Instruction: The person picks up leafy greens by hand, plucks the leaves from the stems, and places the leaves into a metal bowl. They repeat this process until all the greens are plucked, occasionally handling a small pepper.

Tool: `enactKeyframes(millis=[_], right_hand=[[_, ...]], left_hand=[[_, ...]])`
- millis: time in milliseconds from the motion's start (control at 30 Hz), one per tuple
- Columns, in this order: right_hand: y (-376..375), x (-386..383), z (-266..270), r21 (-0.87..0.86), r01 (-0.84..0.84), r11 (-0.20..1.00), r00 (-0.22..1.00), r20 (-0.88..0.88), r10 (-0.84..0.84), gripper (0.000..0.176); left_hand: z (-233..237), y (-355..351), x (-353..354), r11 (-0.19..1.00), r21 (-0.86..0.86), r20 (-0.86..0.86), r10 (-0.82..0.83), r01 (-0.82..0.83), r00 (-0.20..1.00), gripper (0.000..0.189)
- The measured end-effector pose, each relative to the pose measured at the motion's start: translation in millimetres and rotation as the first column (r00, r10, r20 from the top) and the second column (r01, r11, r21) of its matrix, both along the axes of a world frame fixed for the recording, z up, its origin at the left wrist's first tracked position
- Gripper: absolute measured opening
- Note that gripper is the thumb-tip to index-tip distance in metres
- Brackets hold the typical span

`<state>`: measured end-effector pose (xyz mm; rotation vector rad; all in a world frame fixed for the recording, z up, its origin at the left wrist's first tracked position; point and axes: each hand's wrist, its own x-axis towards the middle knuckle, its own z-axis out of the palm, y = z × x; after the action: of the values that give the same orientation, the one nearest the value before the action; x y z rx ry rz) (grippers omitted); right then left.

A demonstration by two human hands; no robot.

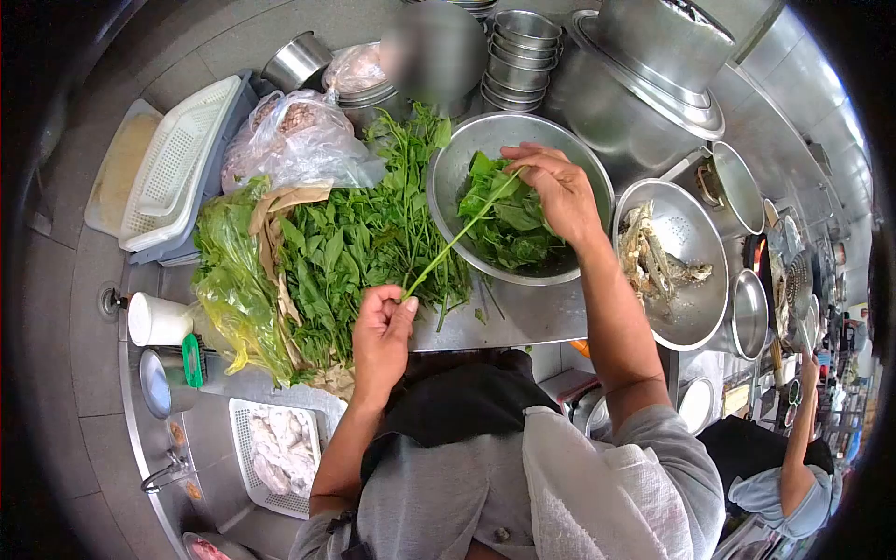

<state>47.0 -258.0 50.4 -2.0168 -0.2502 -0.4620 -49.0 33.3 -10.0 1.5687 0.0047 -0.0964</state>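
the fingers of the left hand [381,327] are pinched, thumb against forefinger, on the lower end of a long green stem [462,233]; the fingers of the right hand [558,191] are drawn together at its upper end, so close about it that no gap shows. the stem slants up between the two hands, its lower part over the edge of the heap of greens and its upper part over a wide metal bowl [448,168]. the right hand is above this bowl, and loose green leaves [513,233] lie inside it, below that hand. just left of the bowl, and beyond the left hand, the leafy heap of greens [327,243] spreads over the worktop [551,322], with brown paper [278,201] and a yellow-green plastic bag [229,271] along its left side. a clear plastic bag [299,140] with something pinkish in it sits behind the heap, near a white basket [173,159]. right of the bowl is a perforated metal bowl [695,219] holding browned pieces [649,257], too rough to tell apart. behind stand stacked metal containers [523,65] and a large lidded pot [597,112]. in the sink at lower left, a white perforated basket [239,413] holds pale pieces [280,448]. well apart, at far right, another person's arm [801,420] reaches toward cookware.
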Motion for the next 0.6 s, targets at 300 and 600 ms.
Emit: enactKeyframes(millis=[300,600], right_hand=[[-49,14,-4,0.521,0.47,0.712,0.881,-0.229,-0.414,0.035],[-4,-15,21,-0.251,0.321,0.913,0.897,0.389,-0.208,0.043]], left_hand=[[-9,-6,6,0.991,-0.025,-0.155,-0.134,0.132,0.979,0.012],[-4,2,6,0.971,-0.217,-0.299,-0.169,0.105,0.939,0.012]])
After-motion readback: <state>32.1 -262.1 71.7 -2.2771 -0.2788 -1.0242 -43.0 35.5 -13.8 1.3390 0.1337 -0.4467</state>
